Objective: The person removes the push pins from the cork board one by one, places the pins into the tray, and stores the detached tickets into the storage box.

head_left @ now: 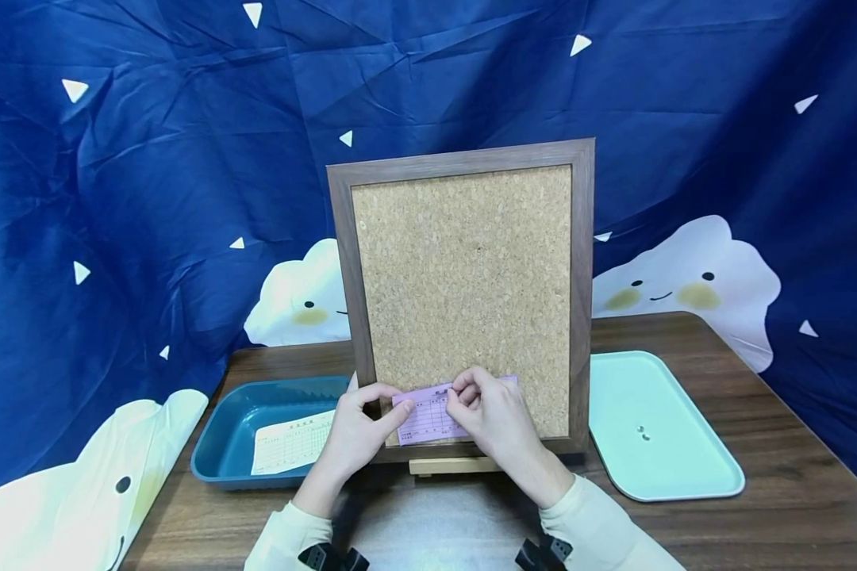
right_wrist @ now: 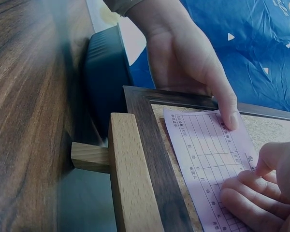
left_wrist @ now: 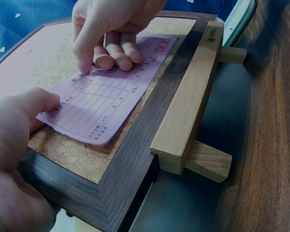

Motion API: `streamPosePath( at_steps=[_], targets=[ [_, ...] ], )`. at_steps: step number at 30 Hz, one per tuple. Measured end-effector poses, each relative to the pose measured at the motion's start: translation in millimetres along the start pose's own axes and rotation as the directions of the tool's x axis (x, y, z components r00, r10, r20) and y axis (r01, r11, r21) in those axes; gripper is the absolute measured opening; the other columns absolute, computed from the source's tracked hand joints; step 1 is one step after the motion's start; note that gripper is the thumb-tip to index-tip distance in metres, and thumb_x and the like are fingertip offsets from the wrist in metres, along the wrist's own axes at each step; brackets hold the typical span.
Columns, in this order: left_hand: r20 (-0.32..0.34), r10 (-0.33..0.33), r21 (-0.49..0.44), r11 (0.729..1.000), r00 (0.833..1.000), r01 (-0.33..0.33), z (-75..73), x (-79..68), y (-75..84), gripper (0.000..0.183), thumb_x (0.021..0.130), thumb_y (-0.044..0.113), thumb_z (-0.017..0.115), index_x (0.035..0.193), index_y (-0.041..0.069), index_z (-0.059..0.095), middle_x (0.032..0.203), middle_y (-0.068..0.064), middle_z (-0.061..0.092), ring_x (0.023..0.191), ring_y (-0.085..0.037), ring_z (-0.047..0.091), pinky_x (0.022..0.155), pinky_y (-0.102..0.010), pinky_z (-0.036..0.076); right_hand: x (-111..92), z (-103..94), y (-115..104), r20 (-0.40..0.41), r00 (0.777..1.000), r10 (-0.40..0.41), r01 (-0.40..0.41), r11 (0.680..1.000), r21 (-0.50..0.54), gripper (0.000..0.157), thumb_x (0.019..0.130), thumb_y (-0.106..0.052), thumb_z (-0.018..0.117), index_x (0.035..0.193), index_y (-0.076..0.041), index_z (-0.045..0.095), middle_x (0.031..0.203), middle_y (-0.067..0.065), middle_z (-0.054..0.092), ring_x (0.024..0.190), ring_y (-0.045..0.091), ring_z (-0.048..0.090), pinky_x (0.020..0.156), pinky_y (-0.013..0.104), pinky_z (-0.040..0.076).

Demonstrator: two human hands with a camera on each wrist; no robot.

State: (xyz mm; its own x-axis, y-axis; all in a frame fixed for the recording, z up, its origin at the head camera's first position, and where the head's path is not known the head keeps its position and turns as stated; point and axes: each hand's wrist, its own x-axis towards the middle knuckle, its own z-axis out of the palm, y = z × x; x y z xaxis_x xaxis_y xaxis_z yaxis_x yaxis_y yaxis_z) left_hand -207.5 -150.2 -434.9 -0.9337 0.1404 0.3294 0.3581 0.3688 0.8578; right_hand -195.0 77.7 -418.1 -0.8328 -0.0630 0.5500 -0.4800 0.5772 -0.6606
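A pink receipt slip (head_left: 428,414), printed with a grid, lies slightly tilted across the lower part of a framed corkboard (head_left: 464,270). My left hand (head_left: 360,420) pinches the slip's left end, thumb on its face and a finger behind it; its other fingers go behind the frame. At the slip's upper edge, around its middle, is my right hand (head_left: 496,412). Its thumb and index fingertips come together there, while the other fingers curl over the printed grid. I cannot tell whether something small sits between those fingertips.
The corkboard leans on a wooden easel ledge (left_wrist: 188,96). To the left, a blue basin (head_left: 232,420) holds a cream printed slip (head_left: 293,442). On the right lies a mint tray (head_left: 657,436) with small shiny pieces (head_left: 643,433). A blue curtain (head_left: 436,79) hangs behind.
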Motion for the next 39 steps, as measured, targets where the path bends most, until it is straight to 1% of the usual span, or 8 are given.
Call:
streamPosePath(
  at_steps=[4,11,18,25,27,32,35,39],
  targets=[
    [-0.001,0.001,0.000,1.000,1.000,-0.001,0.0,0.4,-0.2,0.007,0.093,0.017,0.085,0.100,0.018,0.084,0.097,0.001,0.081,0.154,-0.047,0.041,0.124,-0.069,0.028,0.1,0.1,0.6,-0.001,1.000,-0.001,0.001,1.000,0.009,0.013,0.084,-0.004,0.079,0.088,-0.011,0.069,0.073,-0.005,0.070,0.063,-0.002,0.059,0.060,0.020,0.054],
    [0.000,-0.005,-0.001,1.000,1.000,0.005,0.4,-0.1,1.0,0.007,0.093,0.017,0.085,0.100,0.017,0.084,0.097,0.000,0.081,0.155,-0.049,0.038,0.125,-0.071,0.026,-0.9,-0.2,0.3,0.002,1.000,0.002,-0.002,1.000,0.023,0.013,0.084,-0.004,0.079,0.088,-0.012,0.069,0.072,-0.006,0.070,0.063,-0.003,0.058,0.059,0.020,0.053],
    [0.000,0.008,0.015,1.000,1.000,-0.008,1.1,-0.5,-2.2,0.005,0.094,0.018,0.084,0.099,0.016,0.084,0.097,-0.002,0.081,0.158,-0.053,0.033,0.127,-0.076,0.018,-1.5,-0.3,0.5,-0.001,1.000,-0.002,0.002,1.000,0.026,0.014,0.085,-0.002,0.078,0.087,-0.013,0.069,0.072,-0.007,0.069,0.064,-0.004,0.057,0.060,0.019,0.054],
    [0.005,-0.004,-0.001,1.000,1.000,0.004,1.7,-0.7,0.5,0.006,0.093,0.016,0.084,0.099,0.017,0.084,0.099,-0.002,0.081,0.161,-0.052,0.027,0.128,-0.075,0.017,-1.3,0.2,2.8,-0.006,1.000,-0.010,0.010,1.000,0.024,0.016,0.084,0.001,0.078,0.086,-0.012,0.069,0.071,-0.006,0.069,0.064,-0.003,0.058,0.060,0.019,0.055],
    [0.003,0.004,0.003,1.000,1.000,-0.004,1.7,-0.2,0.2,0.006,0.093,0.016,0.084,0.099,0.017,0.084,0.099,-0.001,0.081,0.160,-0.053,0.027,0.127,-0.075,0.019,-1.7,0.2,3.0,-0.003,1.000,-0.011,0.011,0.999,0.035,0.017,0.083,0.001,0.078,0.086,-0.012,0.068,0.071,-0.005,0.069,0.064,-0.003,0.059,0.060,0.019,0.055],
    [0.001,0.004,0.001,1.000,1.000,-0.004,0.6,0.8,0.4,0.007,0.093,0.017,0.085,0.099,0.018,0.084,0.098,0.000,0.080,0.155,-0.048,0.037,0.123,-0.071,0.028,-3.3,0.4,4.4,-0.012,0.999,-0.031,0.032,0.998,0.056,0.019,0.081,0.004,0.077,0.084,-0.012,0.066,0.069,-0.004,0.070,0.065,-0.002,0.061,0.060,0.019,0.056],
    [0.002,-0.006,-0.004,1.000,1.000,0.006,0.2,0.2,1.0,0.007,0.093,0.018,0.085,0.100,0.019,0.084,0.096,0.001,0.080,0.155,-0.047,0.038,0.124,-0.070,0.028,-3.6,0.9,5.6,-0.018,0.999,-0.044,0.045,0.997,0.066,0.019,0.080,0.005,0.076,0.084,-0.011,0.067,0.070,-0.004,0.070,0.065,-0.001,0.063,0.060,0.019,0.056],
    [0.004,-0.011,-0.006,1.000,1.000,0.011,0.3,-1.3,1.4,0.007,0.093,0.018,0.084,0.100,0.018,0.084,0.096,0.001,0.080,0.160,-0.050,0.030,0.126,-0.073,0.022,-3.9,1.3,6.9,-0.021,0.998,-0.052,0.053,0.995,0.078,0.019,0.081,0.006,0.076,0.084,-0.010,0.068,0.071,-0.003,0.071,0.066,-0.001,0.064,0.060,0.018,0.057]
  ],
)
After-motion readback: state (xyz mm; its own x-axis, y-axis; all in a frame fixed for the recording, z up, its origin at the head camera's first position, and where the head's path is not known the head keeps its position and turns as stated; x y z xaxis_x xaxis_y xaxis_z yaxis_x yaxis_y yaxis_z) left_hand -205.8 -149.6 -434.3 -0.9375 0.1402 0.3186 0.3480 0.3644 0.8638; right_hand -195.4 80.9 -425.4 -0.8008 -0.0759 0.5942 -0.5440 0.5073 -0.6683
